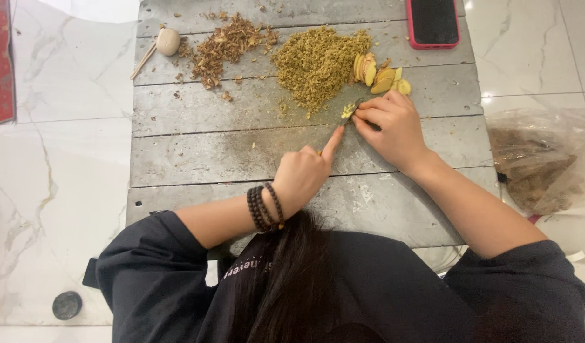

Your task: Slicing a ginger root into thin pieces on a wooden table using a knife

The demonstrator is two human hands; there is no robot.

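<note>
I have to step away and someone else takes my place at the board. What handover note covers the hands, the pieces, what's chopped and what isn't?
Left hand: grips the knife, forefinger along its back.
Right hand: pins a small yellow piece under the blade tip.
On the grey plank board: minced pile, brown peelings, pale slices.
Done: the minced pile.
Left: the slices and the pinned piece.

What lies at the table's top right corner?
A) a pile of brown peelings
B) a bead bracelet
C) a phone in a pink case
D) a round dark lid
C: the phone in its pink case lies at the top right of the table, screen dark.
</note>
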